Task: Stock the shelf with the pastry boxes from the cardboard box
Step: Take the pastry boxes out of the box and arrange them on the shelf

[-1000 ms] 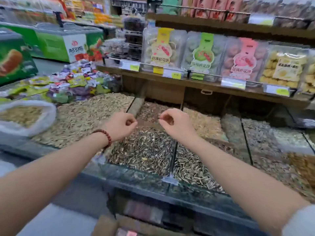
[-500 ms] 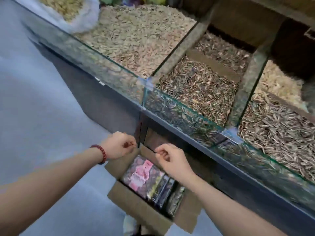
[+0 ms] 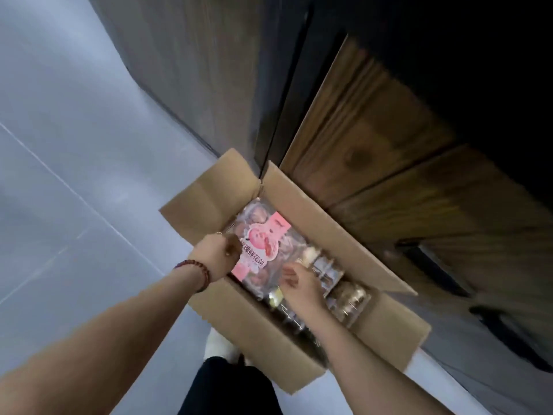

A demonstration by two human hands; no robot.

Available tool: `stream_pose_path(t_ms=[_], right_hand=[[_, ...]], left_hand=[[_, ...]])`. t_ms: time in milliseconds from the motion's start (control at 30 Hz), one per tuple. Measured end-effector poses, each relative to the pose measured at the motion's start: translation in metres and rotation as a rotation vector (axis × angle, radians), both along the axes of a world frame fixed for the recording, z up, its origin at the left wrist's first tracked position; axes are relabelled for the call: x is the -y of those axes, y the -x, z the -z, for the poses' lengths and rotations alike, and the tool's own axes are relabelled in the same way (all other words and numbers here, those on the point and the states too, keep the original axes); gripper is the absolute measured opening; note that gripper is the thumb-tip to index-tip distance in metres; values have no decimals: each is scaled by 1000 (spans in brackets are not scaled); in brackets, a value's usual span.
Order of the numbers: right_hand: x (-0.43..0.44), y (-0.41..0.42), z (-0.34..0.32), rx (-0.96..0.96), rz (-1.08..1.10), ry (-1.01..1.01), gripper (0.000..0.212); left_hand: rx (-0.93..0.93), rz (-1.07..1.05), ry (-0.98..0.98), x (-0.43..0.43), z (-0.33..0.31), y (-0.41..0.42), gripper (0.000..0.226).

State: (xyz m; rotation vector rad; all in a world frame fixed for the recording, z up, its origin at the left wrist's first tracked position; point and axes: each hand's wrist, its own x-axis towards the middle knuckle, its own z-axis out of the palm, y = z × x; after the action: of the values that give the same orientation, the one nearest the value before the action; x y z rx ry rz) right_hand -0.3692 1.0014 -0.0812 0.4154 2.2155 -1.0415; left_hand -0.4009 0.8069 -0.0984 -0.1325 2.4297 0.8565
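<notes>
Left hand is curling its fingers at the edge of a clear plastic pastry box with a pink label; I cannot tell if it is pinching the box. Right hand is laying fairly straight fingers on the box's near corner, not closing round it. Between the hands, the label is showing a round pink picture and dark Chinese writing, upside down, with "鲜花饼" readable. That box is lying flat on top inside an open brown cardboard box. Just past the right hand, more clear pastry boxes are standing on edge. A dark red bead bracelet is circling the left wrist.
</notes>
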Motion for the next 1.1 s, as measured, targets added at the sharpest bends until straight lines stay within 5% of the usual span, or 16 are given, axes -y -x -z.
stream_pose_path(t_ms=[333,533,733,933,1100], right_hand=[[21,6,110,138,193,-5,51],[28,9,128,136,243,-171,37],[9,16,139,333,575,-36,48],[-8,27,143,404,674,185,2],[-1,19,137,409,706,175,28]], left_hand=[[5,-126,84,-5,130,11,23],[104,-226,104,-16,134,26,35],[205,-164,228,-26,139,28,74],[293,-260,191,-20,154,31,59],[244,-344,98,-14,140,28,58]])
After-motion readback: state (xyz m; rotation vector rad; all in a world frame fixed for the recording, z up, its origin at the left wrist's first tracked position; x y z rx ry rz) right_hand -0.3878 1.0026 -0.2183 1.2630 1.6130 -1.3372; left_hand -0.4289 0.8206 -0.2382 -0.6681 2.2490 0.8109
